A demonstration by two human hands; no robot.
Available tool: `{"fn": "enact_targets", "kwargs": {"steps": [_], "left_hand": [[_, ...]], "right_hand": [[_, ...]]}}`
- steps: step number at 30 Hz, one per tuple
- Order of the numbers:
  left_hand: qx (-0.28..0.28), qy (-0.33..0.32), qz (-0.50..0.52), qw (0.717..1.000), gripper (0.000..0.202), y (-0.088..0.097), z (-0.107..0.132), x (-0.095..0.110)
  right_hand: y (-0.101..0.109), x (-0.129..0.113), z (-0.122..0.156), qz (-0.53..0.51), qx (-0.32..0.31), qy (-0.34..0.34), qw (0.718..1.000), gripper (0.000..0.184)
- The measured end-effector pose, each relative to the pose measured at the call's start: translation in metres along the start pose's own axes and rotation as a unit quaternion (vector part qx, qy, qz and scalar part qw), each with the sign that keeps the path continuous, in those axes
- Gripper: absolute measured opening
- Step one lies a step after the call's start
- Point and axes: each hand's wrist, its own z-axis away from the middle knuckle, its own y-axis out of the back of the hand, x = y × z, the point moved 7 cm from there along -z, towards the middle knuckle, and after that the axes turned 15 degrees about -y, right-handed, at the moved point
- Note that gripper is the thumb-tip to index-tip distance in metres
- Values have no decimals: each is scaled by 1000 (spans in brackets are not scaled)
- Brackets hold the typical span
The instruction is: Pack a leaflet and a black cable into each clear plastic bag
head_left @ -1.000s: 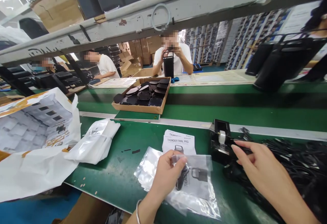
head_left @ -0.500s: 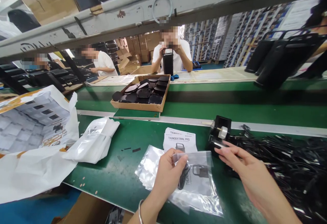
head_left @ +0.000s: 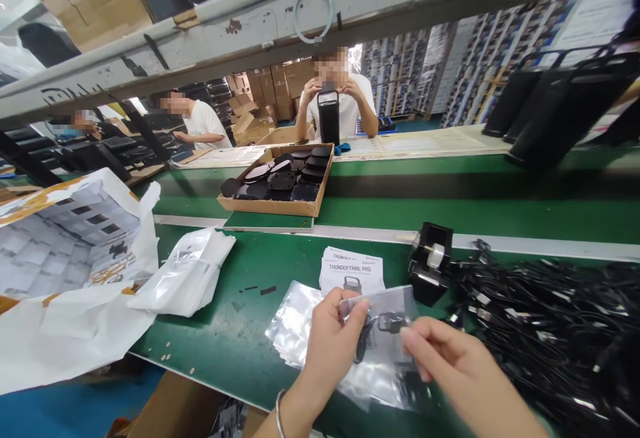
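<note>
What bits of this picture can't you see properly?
All in the head view:
1. Bottom of the front leaflet: hidden by the left hand and the clear bag.
2. Tiny print under the leaflet's title: too small to read.
3. Whether the right hand has anything in its grip: its own fingers hide that.
4. The rest of the cable pile: cut off by the right edge.

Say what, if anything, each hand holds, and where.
Left hand pinches a clear bag near its upper left corner; right hand at its right edge, grip unclear.
</note>
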Motion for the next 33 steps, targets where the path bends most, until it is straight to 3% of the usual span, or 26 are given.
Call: {"fn": "enact_targets", "kwargs": {"steps": [3, 7, 11, 13, 15, 18, 20, 22, 25, 27, 28, 30, 31, 33], "left_hand": [[2, -1, -8, 1000, 21, -4, 5, 4], [18, 15, 45, 999, 25, -6, 10, 3], [53, 46, 116, 991, 28, 0, 11, -5], [74, 63, 144, 985, 29, 9, 11, -7], [87, 79, 152, 981, 31, 27, 13, -5], [84, 83, 86, 989, 32, 74, 24, 8], [43, 90, -1, 995, 31, 110, 39, 17], [-31, 128, -77, 988, 30, 143, 60, 18], [-78, 168, -205, 961, 20, 199, 95, 9], [-50, 208, -283, 935, 10, 236, 114, -1], [-8, 221, -308, 925, 17, 252, 120, -3], [68, 213, -322, 920, 28, 266, 122, -2], [88, 199, -307, 926, 27, 262, 117, 0], [81, 182, -231, 952, 22, 232, 100, 3]], "right_hand": [[-13, 3, -10, 13, 23, -59, 998, 41], [-15, 14, -22, 82, 54, -90, 991, 46], [-8, 17, -14, 211, 137, -54, 966, 47], [-10, 17, -9, 267, 148, -17, 952, 40], [-16, 16, -6, 294, 115, 28, 948, 29], [-20, -1, -7, 315, 98, 129, 935, 16], [-23, -21, -11, 363, 133, 213, 897, 12], [-32, -38, -21, 428, 160, 277, 845, 13], [-51, -50, -43, 483, 133, 314, 806, 26], [-60, -52, -55, 497, 109, 320, 799, 23], [-63, -52, -60, 505, 99, 321, 795, 20], [-64, -52, -66, 516, 86, 320, 790, 19], [-63, -52, -68, 520, 82, 318, 789, 19], [-59, -54, -69, 521, 82, 315, 789, 21]]}}
